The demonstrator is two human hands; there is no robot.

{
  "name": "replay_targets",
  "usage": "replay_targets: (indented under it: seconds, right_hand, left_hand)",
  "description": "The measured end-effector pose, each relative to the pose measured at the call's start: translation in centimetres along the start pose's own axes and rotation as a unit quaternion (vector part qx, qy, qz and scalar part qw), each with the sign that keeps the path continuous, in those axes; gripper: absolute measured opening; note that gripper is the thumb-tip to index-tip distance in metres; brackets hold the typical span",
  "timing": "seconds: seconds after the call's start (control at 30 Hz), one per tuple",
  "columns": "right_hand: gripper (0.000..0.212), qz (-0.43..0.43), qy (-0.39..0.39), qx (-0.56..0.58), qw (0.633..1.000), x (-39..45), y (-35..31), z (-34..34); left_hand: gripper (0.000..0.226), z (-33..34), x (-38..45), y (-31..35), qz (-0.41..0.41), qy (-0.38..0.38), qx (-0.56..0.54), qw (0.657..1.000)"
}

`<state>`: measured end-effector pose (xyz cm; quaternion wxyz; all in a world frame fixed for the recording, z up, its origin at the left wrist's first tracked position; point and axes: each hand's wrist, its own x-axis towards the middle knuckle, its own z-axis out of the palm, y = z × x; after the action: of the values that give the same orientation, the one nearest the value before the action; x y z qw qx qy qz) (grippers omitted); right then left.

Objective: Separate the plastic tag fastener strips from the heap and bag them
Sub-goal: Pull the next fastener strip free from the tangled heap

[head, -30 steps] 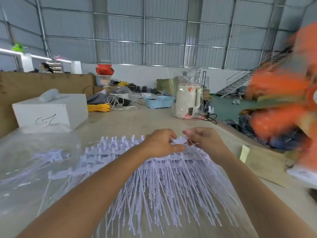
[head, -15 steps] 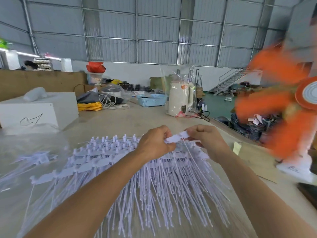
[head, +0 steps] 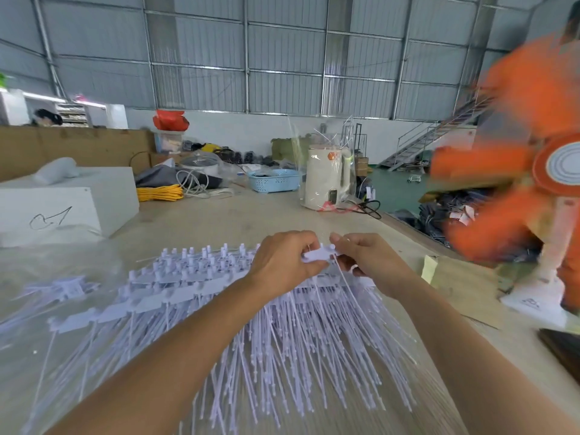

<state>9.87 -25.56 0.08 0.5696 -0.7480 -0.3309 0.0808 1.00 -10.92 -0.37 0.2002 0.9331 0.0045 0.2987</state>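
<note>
Warehouse worktable (head: 219, 224) is shown with a fastener strip (head: 318, 255) now lifted just above the heap (head: 251, 324), pinched by curled fingers of the left hand (head: 284, 262) and right hand (head: 367, 260), suggesting separation has begun.

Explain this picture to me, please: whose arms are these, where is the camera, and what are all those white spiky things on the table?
No machine here: a person wears a camera on the head, looking down at both bare arms. The left hand and right hand together pinch one white fastener strip, lifted from the heap of plastic tag fastener strips spread across the table. Further back stand a white box, a blue basket and a cream kettle. The orange blur at right is too smeared to identify.
</note>
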Motion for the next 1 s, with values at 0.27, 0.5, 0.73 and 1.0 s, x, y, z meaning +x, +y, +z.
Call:
replay_targets:
  seconds: [0.27, 0.5, 0.73, 1.0]
  right_hand:
    - [0.044, -0.019, 0.019, 0.044, 0.999, 0.1, 0.0, -0.2]
    - [0.04, -0.021, -0.039, -0.077, 0.996, -0.2, -1.4, -0.7]
    - [0.022, -0.057, -0.079, -0.118, 0.988, -0.7, -1.4, -0.7]
    - [0.016, -0.132, -0.042, -0.108, 0.984, -0.7, -0.7, -0.4]
  left_hand:
    - [0.023, -0.7, 0.6, 0.9, -0.108, -0.091, -0.159, 0.977]
    - [0.029, -1.3, 1.0, 1.6, -0.141, -0.154, -0.205, 0.956]
    - [0.032, -0.5, 1.0, 1.7, -0.156, -0.141, -0.206, 0.956]
    - [0.033, -0.8, 0.8, 2.2, -0.194, -0.142, -0.298, 0.924]
